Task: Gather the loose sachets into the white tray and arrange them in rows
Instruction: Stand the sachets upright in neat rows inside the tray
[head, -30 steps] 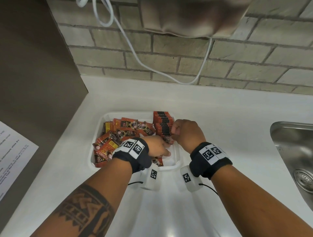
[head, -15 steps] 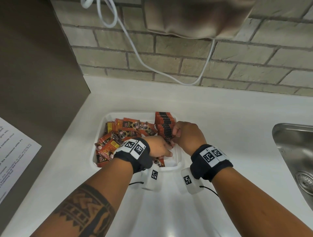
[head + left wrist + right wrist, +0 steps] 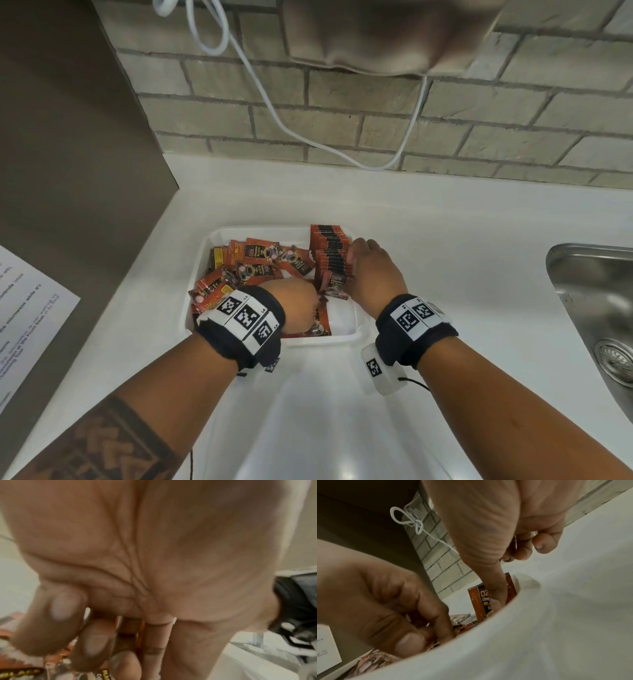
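A white tray [image 3: 325, 342] sits on the white counter. Loose red sachets [image 3: 260, 260] lie jumbled in its left half. A row of upright sachets [image 3: 330, 250] stands along its right side. My right hand [image 3: 354, 265] grips the near end of that row, thumb on the front sachet [image 3: 482, 601] and fingers curled behind it. My left hand [image 3: 315, 301] reaches into the tray's near middle with fingers curled, pinching a red sachet [image 3: 130, 626]. The left wrist view is mostly filled by the palm, so little of that sachet shows.
A steel sink [image 3: 599, 308] lies at the right edge. A brick wall with a hanging white cable [image 3: 274, 113] runs behind the counter. A brown panel and a printed sheet [image 3: 27, 308] are on the left. A beige fixture [image 3: 376, 34] hangs overhead.
My left hand has turned and drawn slightly left over the near sachets. The right hand has stayed on the upright row.
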A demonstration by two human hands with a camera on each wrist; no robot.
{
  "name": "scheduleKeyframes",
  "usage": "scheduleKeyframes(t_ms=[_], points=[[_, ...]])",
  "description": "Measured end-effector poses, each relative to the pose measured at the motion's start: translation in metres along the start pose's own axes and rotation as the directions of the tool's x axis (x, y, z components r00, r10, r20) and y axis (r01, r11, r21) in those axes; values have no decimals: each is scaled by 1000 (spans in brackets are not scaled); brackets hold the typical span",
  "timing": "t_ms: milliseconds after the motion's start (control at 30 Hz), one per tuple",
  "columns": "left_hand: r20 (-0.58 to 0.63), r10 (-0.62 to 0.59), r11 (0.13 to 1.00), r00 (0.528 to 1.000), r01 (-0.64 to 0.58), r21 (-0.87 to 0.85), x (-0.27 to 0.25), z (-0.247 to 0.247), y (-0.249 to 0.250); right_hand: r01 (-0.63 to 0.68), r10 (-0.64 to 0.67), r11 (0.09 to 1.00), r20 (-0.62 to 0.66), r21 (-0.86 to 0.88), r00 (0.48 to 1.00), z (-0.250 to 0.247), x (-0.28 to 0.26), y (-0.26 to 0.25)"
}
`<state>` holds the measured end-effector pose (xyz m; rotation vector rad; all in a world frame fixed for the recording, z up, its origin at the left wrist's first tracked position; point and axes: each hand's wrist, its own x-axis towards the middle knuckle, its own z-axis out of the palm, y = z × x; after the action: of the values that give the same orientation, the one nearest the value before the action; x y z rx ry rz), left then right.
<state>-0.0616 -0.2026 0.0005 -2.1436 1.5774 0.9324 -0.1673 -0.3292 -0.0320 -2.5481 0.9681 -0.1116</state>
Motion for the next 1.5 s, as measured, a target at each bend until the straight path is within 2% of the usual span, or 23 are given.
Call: scheduleKeyframes(t_ms=[100,167,267,433,633,800,867,933,1000,1133,1367,1500], points=[[-45,33,999,998,-31,39,-3,2,-1,5,-5,1000,-13,-15,1000,1,1,-2],[-14,47,995,999,-46,85,-4,5,-2,7,-7,999,-19,-34,1000,2,1,-2],[61,7,987,998,-16,159,-1,10,-6,9,-10,998,-27,-58,1000,4,2,-2],[68,-3,980,998,-10,199,-2,10,-7,31,-42,985,-64,-168,997,12,5,-2],[25,-43,985,999,38,169,-6,10,-10,49,-64,972,-59,-230,996,15,8,-4],[60,-100,981,993,88,171,-8,7,-13,53,-68,967,-51,-248,996,16,7,-5],[37,-114,983,993,108,151,-8,6,-13,52,-66,967,-48,-247,997,16,7,-5],[-12,-96,987,995,97,130,-7,5,-11,52,-66,968,-48,-247,997,16,6,-4],[-37,-28,993,999,32,114,-3,3,-7,53,-65,971,-47,-234,997,15,6,-4],[3,90,992,996,-90,89,5,-3,11,51,-59,976,-33,-210,998,13,4,-3],[45,111,985,993,-116,124,24,-3,23,47,-47,979,2,-199,999,6,5,-5],[57,82,988,995,-89,129,29,-4,24,53,-56,982,-7,-181,998,1,4,-3]])
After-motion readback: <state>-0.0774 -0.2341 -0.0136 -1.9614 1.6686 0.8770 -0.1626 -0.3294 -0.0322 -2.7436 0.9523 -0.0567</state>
